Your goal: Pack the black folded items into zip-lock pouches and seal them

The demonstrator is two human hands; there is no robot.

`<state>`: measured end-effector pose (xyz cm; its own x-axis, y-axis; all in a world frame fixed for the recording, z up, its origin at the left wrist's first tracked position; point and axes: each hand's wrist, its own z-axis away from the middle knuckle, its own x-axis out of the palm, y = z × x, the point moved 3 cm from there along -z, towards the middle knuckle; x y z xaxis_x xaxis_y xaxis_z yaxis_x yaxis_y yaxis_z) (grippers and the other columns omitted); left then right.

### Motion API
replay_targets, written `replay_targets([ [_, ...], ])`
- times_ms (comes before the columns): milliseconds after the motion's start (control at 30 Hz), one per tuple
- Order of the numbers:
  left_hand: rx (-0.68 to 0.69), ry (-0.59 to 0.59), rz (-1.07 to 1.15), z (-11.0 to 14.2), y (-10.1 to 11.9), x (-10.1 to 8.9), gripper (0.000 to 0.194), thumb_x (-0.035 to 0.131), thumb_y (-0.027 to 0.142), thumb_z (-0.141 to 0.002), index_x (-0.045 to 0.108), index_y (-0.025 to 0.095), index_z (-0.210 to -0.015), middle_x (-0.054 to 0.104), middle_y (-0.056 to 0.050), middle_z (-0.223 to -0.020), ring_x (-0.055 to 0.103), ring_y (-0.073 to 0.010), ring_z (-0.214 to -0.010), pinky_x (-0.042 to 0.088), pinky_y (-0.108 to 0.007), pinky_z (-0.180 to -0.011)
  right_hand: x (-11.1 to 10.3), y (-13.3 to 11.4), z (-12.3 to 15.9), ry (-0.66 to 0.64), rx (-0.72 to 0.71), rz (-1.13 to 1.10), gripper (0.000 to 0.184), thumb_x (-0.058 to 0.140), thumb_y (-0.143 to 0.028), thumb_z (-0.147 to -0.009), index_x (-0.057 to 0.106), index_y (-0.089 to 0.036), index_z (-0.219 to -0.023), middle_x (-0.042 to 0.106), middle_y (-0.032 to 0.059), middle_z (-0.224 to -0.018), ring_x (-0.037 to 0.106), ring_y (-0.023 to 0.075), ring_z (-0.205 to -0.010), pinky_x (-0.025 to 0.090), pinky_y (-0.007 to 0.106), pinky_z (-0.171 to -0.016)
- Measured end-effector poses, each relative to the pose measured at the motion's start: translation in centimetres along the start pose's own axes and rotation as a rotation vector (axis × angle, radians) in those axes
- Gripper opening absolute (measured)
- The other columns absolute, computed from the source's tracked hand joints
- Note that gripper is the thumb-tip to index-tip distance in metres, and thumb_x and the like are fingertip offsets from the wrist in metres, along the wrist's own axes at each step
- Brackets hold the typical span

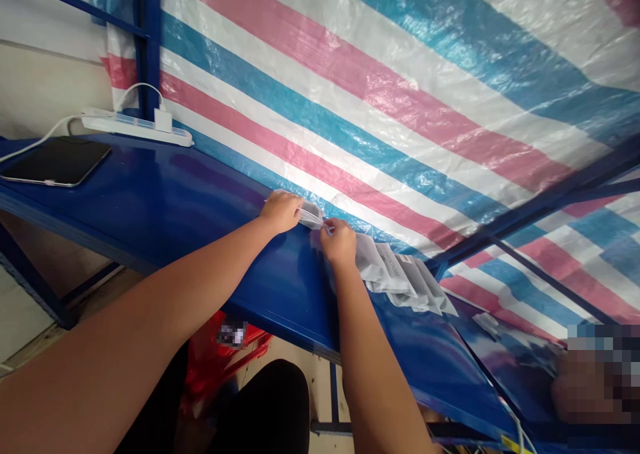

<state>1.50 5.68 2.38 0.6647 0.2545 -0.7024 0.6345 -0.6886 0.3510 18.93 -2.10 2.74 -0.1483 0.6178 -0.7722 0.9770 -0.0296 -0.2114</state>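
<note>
Both hands pinch the edge of a translucent plastic bag (312, 214) near the back of the blue table, beside the striped sheet. My left hand (281, 211) grips its left end, fingers closed. At the other end, my right hand (340, 242) has its fingertips closed on the bag's edge. What lies inside this bag is hard to make out. Just right of my right hand, several similar frosted bags (395, 271) overlap in a row, some with dark print.
A black tablet (57, 161) and a white power strip (137, 129) with a plugged charger are on the blue table (165, 207) at left. A striped sheet (340, 87) rises behind. A red stool (210, 354) stands below; a blurred person (595, 381) is at right.
</note>
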Motion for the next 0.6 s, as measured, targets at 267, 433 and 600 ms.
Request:
replay_targets([
  [267,0.038,-0.172,-0.053,0.2,0.4,0.6,0.01,0.058,0.024,-0.088,0.067,0.021,-0.085,0.074,-0.006,-0.096,0.067,-0.0252,-0.093,0.046,-0.042,-0.089,0.7,0.1,0.0,-0.027,-0.055,-0.004,0.029,0.058,-0.027,-0.082,0.073,-0.016,-0.105,0.07,0.0127,-0.103,0.063,0.0274,-0.097,0.049,0.04,-0.092],
  [433,0.042,-0.249,-0.052,0.4,0.4,0.8,0.009,0.061,0.025,-0.087,0.067,0.02,-0.092,0.073,-0.006,-0.099,0.066,-0.0261,-0.098,0.045,-0.044,-0.094,1.1,-0.1,0.2,-0.048,-0.072,-0.039,0.029,0.062,-0.032,-0.081,0.073,-0.016,-0.101,0.069,0.0138,-0.104,0.062,0.0288,-0.101,0.048,0.043,-0.096],
  [600,0.094,-0.135,-0.105,0.8,0.7,0.6,0.024,0.064,0.023,-0.085,0.066,0.021,-0.109,0.064,-0.011,-0.125,0.053,-0.0308,-0.124,0.04,-0.047,-0.103,1.2,-0.3,0.4,-0.024,-0.065,-0.045,0.026,0.059,-0.03,-0.082,0.073,-0.015,-0.099,0.069,0.0147,-0.101,0.062,0.0293,-0.1,0.049,0.045,-0.095],
])
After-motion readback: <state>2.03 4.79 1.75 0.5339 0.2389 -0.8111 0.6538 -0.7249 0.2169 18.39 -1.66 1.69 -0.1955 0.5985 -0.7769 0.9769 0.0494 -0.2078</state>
